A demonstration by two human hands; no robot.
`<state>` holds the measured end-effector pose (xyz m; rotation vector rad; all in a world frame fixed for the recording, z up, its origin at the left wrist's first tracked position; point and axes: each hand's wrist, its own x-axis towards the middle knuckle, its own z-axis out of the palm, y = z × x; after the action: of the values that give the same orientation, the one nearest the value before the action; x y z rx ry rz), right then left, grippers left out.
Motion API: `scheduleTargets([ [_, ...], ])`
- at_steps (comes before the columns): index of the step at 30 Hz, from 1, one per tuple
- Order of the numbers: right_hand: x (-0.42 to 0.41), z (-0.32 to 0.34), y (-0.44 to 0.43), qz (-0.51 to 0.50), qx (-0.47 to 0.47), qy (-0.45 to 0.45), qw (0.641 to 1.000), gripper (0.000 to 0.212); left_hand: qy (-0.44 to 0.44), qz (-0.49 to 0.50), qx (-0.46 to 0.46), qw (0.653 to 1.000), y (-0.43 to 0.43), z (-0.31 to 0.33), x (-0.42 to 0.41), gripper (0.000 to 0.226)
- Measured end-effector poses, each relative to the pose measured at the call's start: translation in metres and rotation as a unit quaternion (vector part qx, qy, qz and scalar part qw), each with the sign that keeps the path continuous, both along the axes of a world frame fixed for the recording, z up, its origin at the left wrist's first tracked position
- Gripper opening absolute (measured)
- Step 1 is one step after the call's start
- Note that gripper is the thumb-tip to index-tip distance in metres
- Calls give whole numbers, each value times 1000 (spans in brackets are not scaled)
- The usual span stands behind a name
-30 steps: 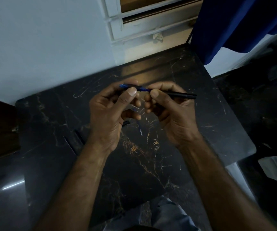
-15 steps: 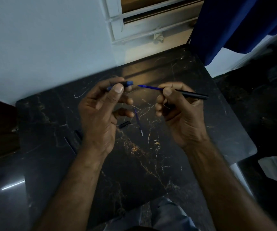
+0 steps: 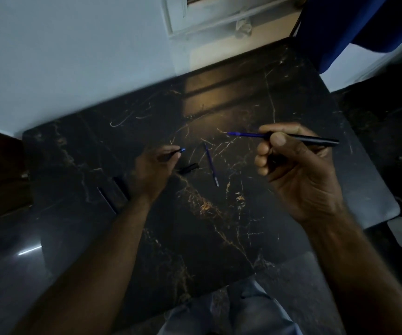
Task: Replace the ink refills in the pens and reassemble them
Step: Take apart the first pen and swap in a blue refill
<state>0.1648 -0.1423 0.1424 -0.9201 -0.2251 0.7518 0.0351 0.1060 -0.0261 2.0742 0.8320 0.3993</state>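
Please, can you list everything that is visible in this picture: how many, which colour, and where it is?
table: 1, black marble with gold veins, middle.
pen barrel: 1, black, in the right hand.
inserted refill: 1, blue, sticking out of the barrel's left end.
tip piece: 1, dark with a blue end, in the left hand.
loose refill: 1, blue, on the table between the hands.
small part: 1, black, on the table by the left fingers.
slim pieces: 2, dark, left of the left wrist; too dim to identify.
curtain: 1, blue, top right.
window frame: 1, white, top.
left hand: pinches the tip piece.
right hand: grips the barrel.
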Motion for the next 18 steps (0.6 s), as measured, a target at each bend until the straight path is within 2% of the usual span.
scheduleTargets([
  [4, -6, -9, -8, 6, -17, 13, 1000, 18, 0, -35, 82, 996, -3, -30, 7, 17],
  [9, -7, -16, -10, 9, -29, 26, 999, 18, 17, -81, 149, 985, -5, -32, 13, 18],
  [18, -7, -19, 4, 17, -27, 28, 999, 18, 46, -82, 142, 985, -4, -24, 15, 24],
])
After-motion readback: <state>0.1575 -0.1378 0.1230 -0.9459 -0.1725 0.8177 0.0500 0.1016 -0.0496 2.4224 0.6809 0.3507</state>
